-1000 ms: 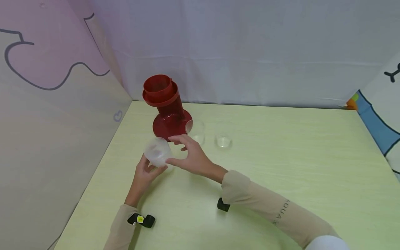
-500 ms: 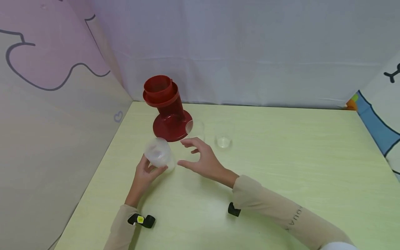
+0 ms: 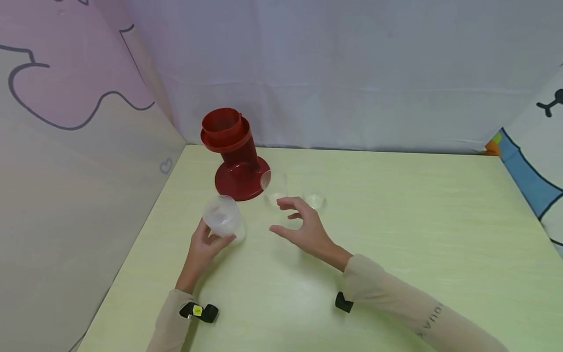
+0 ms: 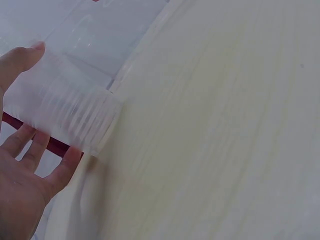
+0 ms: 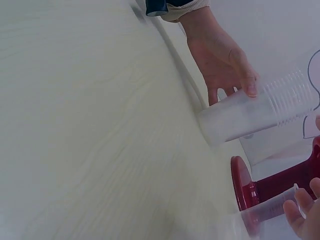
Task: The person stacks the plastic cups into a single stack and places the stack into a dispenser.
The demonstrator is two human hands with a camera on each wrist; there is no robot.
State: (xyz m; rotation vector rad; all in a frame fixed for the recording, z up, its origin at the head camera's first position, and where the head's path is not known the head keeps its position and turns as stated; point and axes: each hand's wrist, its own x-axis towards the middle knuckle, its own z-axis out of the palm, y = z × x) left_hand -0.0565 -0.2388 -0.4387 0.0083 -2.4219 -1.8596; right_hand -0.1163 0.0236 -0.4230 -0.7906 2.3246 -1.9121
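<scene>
A stack of clear plastic cups (image 3: 224, 217) tilts in my left hand (image 3: 205, 252), close over the table. In the left wrist view, my left thumb and fingers wrap the ribbed rims of the stack (image 4: 80, 107). My right hand (image 3: 308, 232) hovers to the right of the stack, thumb and fingers apart in a loose curve, with nothing visible between them. Beyond it, one clear cup (image 3: 276, 188) stands beside the red stand and a second clear cup (image 3: 314, 199) stands to its right. In the right wrist view, right fingertips (image 5: 294, 216) overlap a clear cup (image 5: 267, 207).
A red stand (image 3: 237, 171) with a round base and a ringed, cup-shaped top is at the back left of the pale table (image 3: 404, 234). Printed cloth (image 3: 343, 73) hangs behind. Black wrist cameras are strapped to both sleeves.
My right hand has moved away from the stack, to the right and slightly toward me, its fingers keeping their curve. My left hand and the stack stay nearly still.
</scene>
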